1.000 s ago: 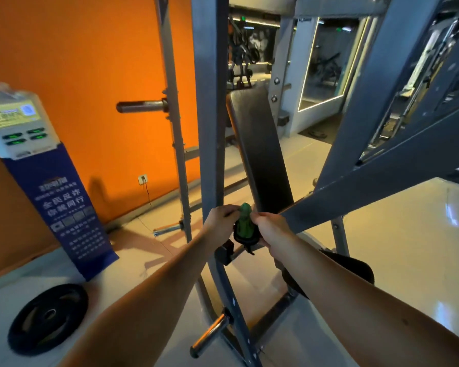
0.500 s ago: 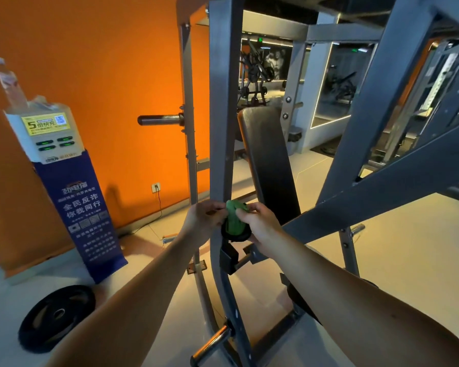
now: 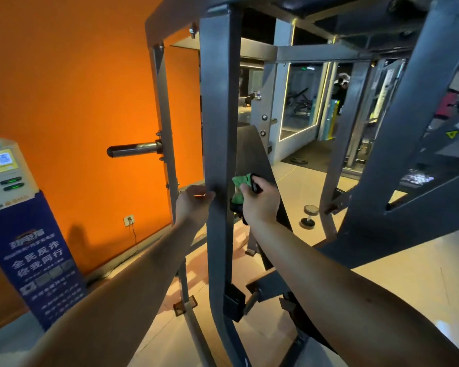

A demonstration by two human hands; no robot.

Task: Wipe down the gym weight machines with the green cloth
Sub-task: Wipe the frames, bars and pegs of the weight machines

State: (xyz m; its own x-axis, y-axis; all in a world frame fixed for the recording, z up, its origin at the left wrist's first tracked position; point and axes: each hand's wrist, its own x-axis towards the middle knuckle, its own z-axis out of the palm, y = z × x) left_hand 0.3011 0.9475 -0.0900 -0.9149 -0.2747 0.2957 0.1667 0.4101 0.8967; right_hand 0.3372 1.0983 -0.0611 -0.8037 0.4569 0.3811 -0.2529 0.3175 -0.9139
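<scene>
green cloth (image 3: 239,187) in right hand (image 3: 260,201), perhaps bunched

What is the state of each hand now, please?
Left hand: resting on the grey upright post, holding nothing visible.
Right hand: closed on the green cloth.

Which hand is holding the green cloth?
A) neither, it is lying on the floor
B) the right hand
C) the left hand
B: the green cloth is bunched in the right hand, just right of the grey upright post, while the left hand rests on the post's other side without any cloth.
</scene>
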